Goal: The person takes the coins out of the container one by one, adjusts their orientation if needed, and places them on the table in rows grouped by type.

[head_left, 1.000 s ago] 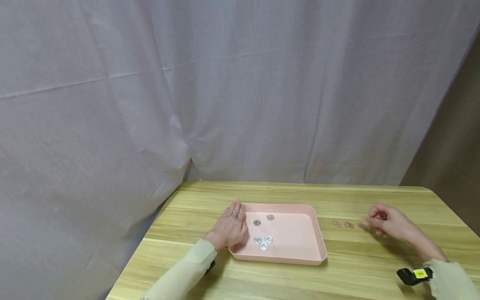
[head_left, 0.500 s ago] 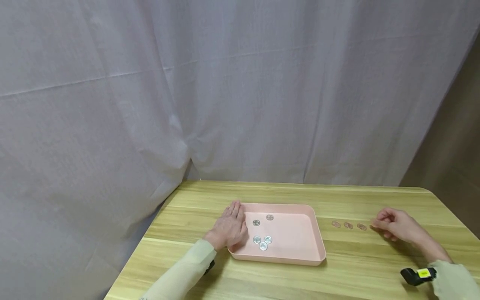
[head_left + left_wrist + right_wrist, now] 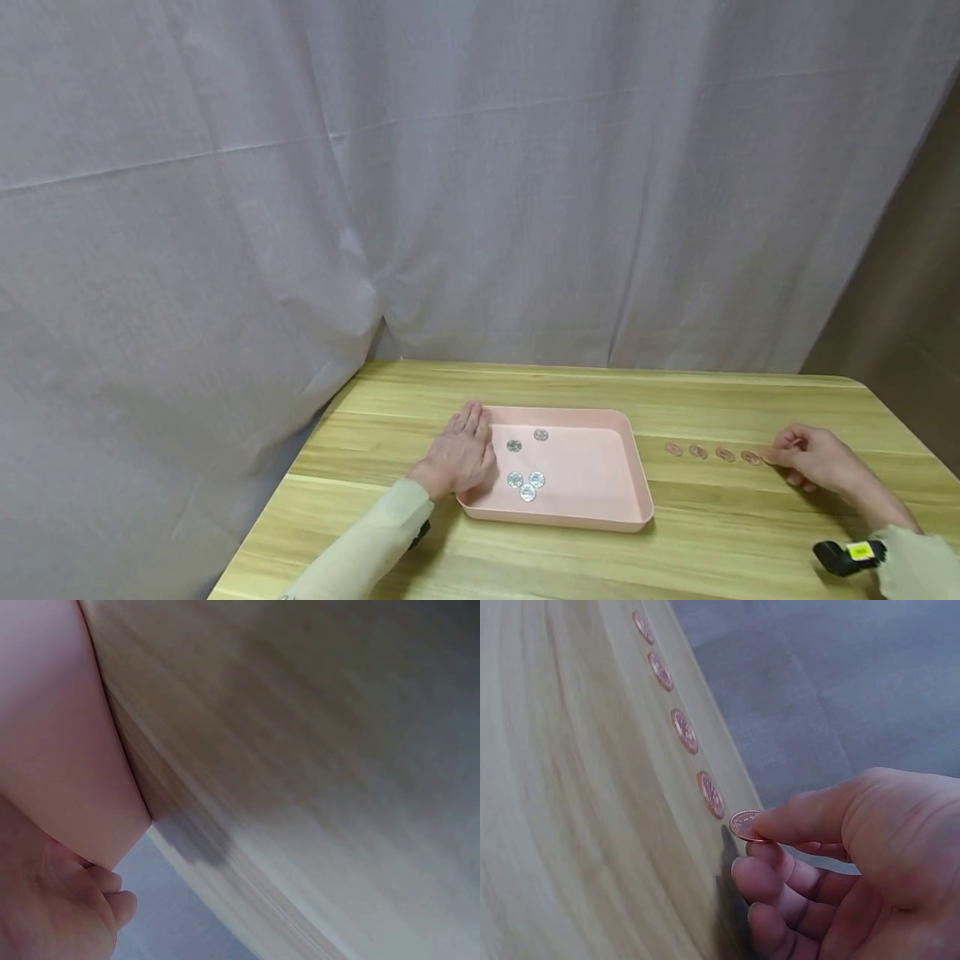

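A pink tray (image 3: 592, 479) lies on the wooden table with several silver coins (image 3: 528, 492) in its left half. My left hand (image 3: 459, 454) holds the tray's left wall, with its thumb side over the inside. In the left wrist view, curled fingertips of the left hand (image 3: 67, 915) show beside the tray wall (image 3: 67, 750). Right of the tray runs a row of several flat copper coins (image 3: 724, 454). At the row's right end, my right hand (image 3: 817, 458) pinches another copper coin (image 3: 746, 825) between thumb and fingers, close to the last coin (image 3: 711, 795) in the row.
The wooden table (image 3: 555, 567) reaches back to a grey curtain (image 3: 487, 208) hanging behind it. A rounded table corner (image 3: 855, 382) lies at the far right. Black wrist devices (image 3: 847, 557) sit near both cuffs.
My right hand has moved rightward along the row. One more copper coin now lies at the row's right end. The left hand, tray and silver coins have stayed put.
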`<action>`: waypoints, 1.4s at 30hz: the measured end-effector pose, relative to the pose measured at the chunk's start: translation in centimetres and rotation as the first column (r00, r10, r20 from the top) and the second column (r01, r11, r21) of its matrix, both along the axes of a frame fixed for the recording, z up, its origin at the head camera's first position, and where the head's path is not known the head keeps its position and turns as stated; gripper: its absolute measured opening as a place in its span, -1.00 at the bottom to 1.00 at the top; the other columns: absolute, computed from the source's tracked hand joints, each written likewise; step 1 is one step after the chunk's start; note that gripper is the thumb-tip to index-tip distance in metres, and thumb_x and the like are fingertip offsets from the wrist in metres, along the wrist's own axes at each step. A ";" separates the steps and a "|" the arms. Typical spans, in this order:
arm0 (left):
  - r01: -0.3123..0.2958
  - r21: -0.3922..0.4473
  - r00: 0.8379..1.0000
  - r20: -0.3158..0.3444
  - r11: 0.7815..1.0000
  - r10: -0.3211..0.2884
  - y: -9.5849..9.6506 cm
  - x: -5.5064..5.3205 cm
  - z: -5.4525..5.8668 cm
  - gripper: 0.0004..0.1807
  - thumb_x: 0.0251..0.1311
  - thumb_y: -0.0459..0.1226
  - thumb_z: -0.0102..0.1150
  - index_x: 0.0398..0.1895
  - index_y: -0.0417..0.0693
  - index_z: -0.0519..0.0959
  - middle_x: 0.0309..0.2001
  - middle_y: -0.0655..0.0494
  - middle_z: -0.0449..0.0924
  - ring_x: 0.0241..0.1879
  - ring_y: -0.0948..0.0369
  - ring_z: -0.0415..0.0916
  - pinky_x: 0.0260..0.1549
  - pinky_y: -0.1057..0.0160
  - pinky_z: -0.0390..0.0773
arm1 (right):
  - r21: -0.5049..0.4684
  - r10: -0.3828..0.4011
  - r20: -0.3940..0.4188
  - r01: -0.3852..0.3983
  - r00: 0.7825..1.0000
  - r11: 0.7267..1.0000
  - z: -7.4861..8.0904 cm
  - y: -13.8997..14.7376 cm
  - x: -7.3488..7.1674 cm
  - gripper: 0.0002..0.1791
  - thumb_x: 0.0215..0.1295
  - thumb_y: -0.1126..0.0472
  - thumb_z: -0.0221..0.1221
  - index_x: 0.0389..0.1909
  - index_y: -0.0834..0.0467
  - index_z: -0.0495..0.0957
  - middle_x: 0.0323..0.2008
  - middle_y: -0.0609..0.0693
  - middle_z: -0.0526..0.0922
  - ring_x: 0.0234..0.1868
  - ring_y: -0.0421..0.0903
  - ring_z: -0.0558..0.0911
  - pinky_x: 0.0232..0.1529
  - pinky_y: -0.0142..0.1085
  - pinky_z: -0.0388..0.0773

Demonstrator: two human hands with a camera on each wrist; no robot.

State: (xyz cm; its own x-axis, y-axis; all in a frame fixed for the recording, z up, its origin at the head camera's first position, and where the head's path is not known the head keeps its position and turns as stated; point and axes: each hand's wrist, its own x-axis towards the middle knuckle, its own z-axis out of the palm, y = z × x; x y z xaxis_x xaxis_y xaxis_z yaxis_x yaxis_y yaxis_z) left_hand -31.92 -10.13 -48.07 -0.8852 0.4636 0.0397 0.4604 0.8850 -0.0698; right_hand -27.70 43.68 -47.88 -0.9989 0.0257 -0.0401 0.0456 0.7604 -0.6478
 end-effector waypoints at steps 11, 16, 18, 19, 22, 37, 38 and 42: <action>0.006 -0.011 1.000 -0.008 1.000 -0.006 0.0 -0.2 -0.2 -0.31 0.48 -0.04 -0.49 0.53 -0.27 -0.02 0.56 -0.19 -0.09 0.57 -0.03 -0.11 0.55 0.05 0.02 | -0.001 0.010 0.018 -0.010 1.000 1.000 -0.9 1.1 -0.2 -0.78 0.31 0.22 0.13 -0.26 0.33 0.43 -0.59 -0.05 0.46 -0.62 -0.20 0.45 -0.70 -0.32 0.45; 0.001 -0.013 1.000 0.001 1.000 -0.001 0.0 -0.2 -0.2 -0.31 0.49 -0.04 -0.51 0.54 -0.26 -0.04 0.57 -0.19 -0.11 0.57 -0.02 -0.14 0.55 0.06 0.00 | 0.019 0.003 0.033 -0.004 0.999 1.000 -1.0 1.3 -0.3 -0.75 0.30 0.17 0.14 -0.27 0.32 0.43 -0.60 -0.06 0.42 -0.65 -0.20 0.40 -0.72 -0.33 0.41; -0.001 -0.012 1.000 0.000 1.000 0.001 0.0 -0.1 -0.1 -0.32 0.49 -0.04 -0.52 0.54 -0.25 -0.05 0.57 -0.18 -0.11 0.57 -0.01 -0.14 0.55 0.06 0.00 | 0.029 0.003 0.038 -0.004 0.999 1.000 -0.9 1.4 -0.3 -0.72 0.32 0.14 0.14 -0.26 0.32 0.43 -0.58 -0.05 0.42 -0.65 -0.20 0.40 -0.72 -0.34 0.41; 0.000 -0.013 1.000 -0.001 1.000 0.000 -0.1 -0.1 -0.1 -0.32 0.49 -0.04 -0.52 0.54 -0.25 -0.05 0.57 -0.18 -0.11 0.57 -0.01 -0.14 0.55 0.06 0.00 | 0.030 0.001 0.042 -0.002 0.999 1.000 -0.9 1.4 -0.4 -0.72 0.32 0.14 0.15 -0.25 0.32 0.42 -0.58 -0.05 0.42 -0.65 -0.20 0.40 -0.72 -0.34 0.40; 0.005 -0.015 1.000 -0.002 1.000 -0.005 0.0 -0.1 -0.1 -0.32 0.49 -0.04 -0.52 0.54 -0.25 -0.04 0.57 -0.19 -0.10 0.57 -0.02 -0.13 0.55 0.06 0.01 | 0.027 -0.004 0.055 0.002 0.999 1.000 -0.9 1.4 -0.4 -0.72 0.32 0.15 0.16 -0.25 0.31 0.39 -0.59 -0.05 0.41 -0.65 -0.19 0.40 -0.72 -0.35 0.39; 0.005 -0.020 1.000 0.005 1.000 -0.005 0.0 -0.2 -0.1 -0.32 0.49 -0.04 -0.53 0.54 -0.24 -0.04 0.57 -0.18 -0.11 0.57 -0.01 -0.15 0.55 0.06 0.00 | 0.018 0.036 0.024 -0.037 0.999 0.999 1.2 -1.3 -0.1 -0.68 0.34 0.19 0.08 -0.05 0.36 0.39 -0.42 0.01 0.58 -0.57 -0.14 0.53 -0.68 -0.27 0.50; 0.006 -0.017 1.000 0.004 1.000 -0.006 0.0 -0.2 -0.1 -0.32 0.49 -0.04 -0.52 0.54 -0.24 -0.03 0.57 -0.18 -0.11 0.57 -0.01 -0.14 0.55 0.06 0.00 | 0.008 0.045 0.008 -0.045 0.999 0.999 1.3 -1.7 0.0 -0.69 0.35 0.20 0.08 -0.05 0.36 0.40 -0.43 0.02 0.58 -0.58 -0.16 0.53 -0.69 -0.28 0.49; 0.009 -0.016 1.000 0.002 1.000 -0.009 0.0 -0.1 -0.1 -0.32 0.49 -0.05 -0.51 0.54 -0.25 -0.02 0.56 -0.19 -0.09 0.57 -0.02 -0.13 0.55 0.06 0.01 | -0.029 0.074 -0.034 -0.075 0.997 0.997 1.9 -3.1 0.3 -0.72 0.38 0.22 0.09 -0.05 0.36 0.41 -0.45 0.02 0.57 -0.63 -0.18 0.52 -0.74 -0.31 0.48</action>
State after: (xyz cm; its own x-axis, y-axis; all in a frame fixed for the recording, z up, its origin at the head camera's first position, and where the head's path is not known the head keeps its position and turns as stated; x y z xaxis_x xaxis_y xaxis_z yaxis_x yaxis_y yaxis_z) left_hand -32.01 -10.14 -48.14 -0.8810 0.4720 0.0310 0.4684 0.8796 -0.0828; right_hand -27.35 40.58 -46.01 -0.9987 -0.0500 -0.0069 -0.0324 0.7409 -0.6708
